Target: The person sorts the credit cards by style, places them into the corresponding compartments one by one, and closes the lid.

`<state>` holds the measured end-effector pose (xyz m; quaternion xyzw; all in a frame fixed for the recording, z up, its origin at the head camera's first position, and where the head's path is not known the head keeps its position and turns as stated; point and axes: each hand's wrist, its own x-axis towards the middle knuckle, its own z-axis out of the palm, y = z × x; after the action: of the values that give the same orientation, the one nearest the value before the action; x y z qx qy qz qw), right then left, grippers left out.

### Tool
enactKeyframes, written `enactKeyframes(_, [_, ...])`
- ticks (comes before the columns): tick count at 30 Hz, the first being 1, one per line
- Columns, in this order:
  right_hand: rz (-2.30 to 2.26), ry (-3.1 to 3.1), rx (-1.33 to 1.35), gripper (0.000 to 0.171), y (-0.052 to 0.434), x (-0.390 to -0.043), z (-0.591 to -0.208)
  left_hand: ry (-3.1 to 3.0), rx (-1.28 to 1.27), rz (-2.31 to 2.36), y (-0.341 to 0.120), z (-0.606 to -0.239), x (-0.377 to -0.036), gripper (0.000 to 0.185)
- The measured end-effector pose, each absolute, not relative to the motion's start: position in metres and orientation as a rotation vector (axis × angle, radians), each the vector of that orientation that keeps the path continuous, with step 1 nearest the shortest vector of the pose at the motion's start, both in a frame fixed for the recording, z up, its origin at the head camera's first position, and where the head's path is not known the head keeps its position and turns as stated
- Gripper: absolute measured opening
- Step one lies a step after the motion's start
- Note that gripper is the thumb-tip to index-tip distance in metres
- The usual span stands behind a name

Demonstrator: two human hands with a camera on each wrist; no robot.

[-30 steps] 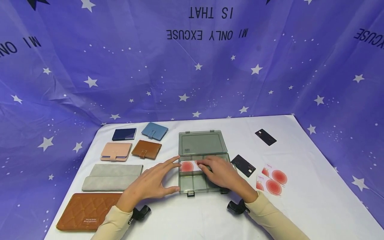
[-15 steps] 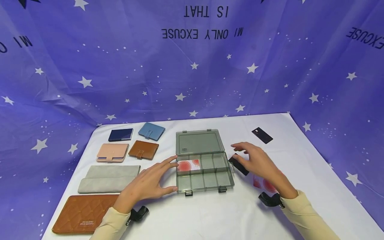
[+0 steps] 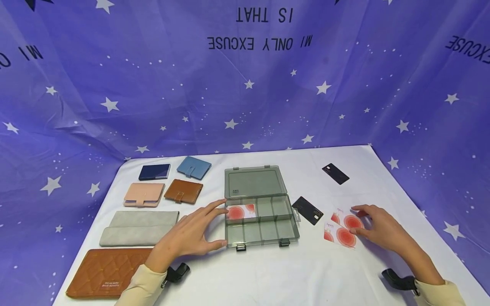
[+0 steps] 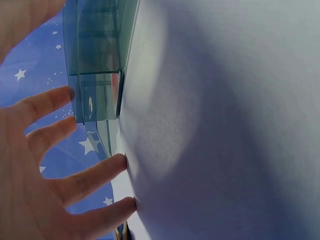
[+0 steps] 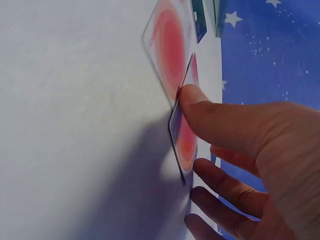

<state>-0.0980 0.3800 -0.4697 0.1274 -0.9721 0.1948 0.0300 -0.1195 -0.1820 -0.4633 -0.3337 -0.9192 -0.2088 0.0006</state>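
I take the grey box (image 3: 261, 227) at the middle of the white tabletop (image 3: 268, 276) as my landmark, its lid (image 3: 254, 182) laid open flat behind it. Far left of the box lie a brown quilted wallet (image 3: 105, 272), a grey wallet (image 3: 139, 227), and behind them pink (image 3: 143, 194), brown (image 3: 183, 191), navy (image 3: 154, 171) and blue (image 3: 194, 167) ones. My left hand (image 3: 191, 233) sits at the box's left end, fingers straight and spread; the thumb touches the front-left corner and the forefinger reaches the back-left corner, nothing gripped. Inside the box, a red-spot card (image 3: 240, 211) lies in the back-left compartment. Just right of the box a black card (image 3: 307, 210) lies flat, and another black card (image 3: 335, 173) lies well behind and right of it. Further right are two red-spot cards, overlapping; my right hand (image 3: 384, 231) pinches the far card (image 3: 348, 220) between thumb and fingers, its edge lifted off the tabletop in the wrist view, while the near card (image 3: 338, 236) lies flat.
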Motion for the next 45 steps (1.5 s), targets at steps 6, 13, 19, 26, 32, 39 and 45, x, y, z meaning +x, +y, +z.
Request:
enactKeyframes(6, [0.643,-3.017,0.34,0.064,0.383,-0.096,-0.472,-2.885,-1.04,-0.659,-0.184,-0.464,-0.118,0.081])
enactKeyframes(13, [0.637,-2.93,0.273,0.049,0.381,-0.092,-0.473,-2.89,-1.032,-0.663,-0.184,-0.465,-0.117,0.081])
enactKeyframes(19, [0.658,-2.816,0.223,0.026,0.378,-0.091,-0.466,-2.901,-1.031,-0.647,-0.184,-0.464,-0.118,0.082])
enactKeyframes(26, [0.86,-2.684,0.225,0.024,0.343,-0.106,-0.443,-2.895,-1.032,-0.64,-0.184,-0.464,-0.118,0.082])
enactKeyframes(32, [0.971,-2.629,0.385,0.023,0.287,-0.124,-0.429,-2.9,-1.036,-0.67,-0.183,-0.464,-0.118,0.081])
enactKeyframes(39, [1.114,-2.615,0.639,0.017,0.219,-0.146,-0.426,-2.899,-1.034,-0.665,-0.182,-0.465,-0.119,0.081])
enactKeyframes(45, [1.075,-2.704,0.746,0.012,0.167,-0.157,-0.431,-2.902,-1.039,-0.677,-0.183,-0.464,-0.118,0.08])
